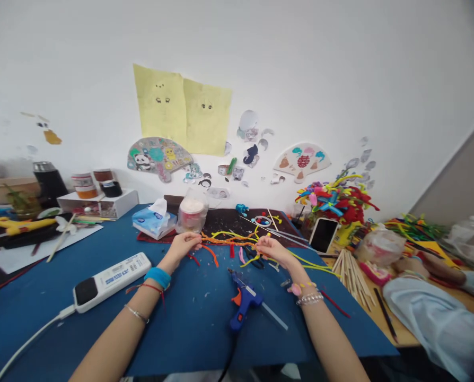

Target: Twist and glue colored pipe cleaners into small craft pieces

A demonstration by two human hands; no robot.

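Between my two hands a twisted orange pipe cleaner (226, 241) stretches sideways over the far part of the blue table. My left hand (185, 246) pinches its left end. At the other end my right hand (273, 249) has its fingers closed on it, partly hiding that end. Yellow pipe cleaners (314, 263) run past my right hand, and a short orange-red piece (211, 254) lies near my left fingers. Just beyond the table's middle rests a blue glue gun (245, 302) with a clear glue stick in its back. Dark-handled scissors (253, 259) lie partly covered below the orange strand.
A white power strip (112, 281) with a cable lies left. Behind stand a tissue pack (154, 220) and a bagged tub (192, 212). At right are a phone (323, 235), wooden sticks (352, 276), a pipe-cleaner bouquet (336, 199) and another person's sleeve (436, 318).
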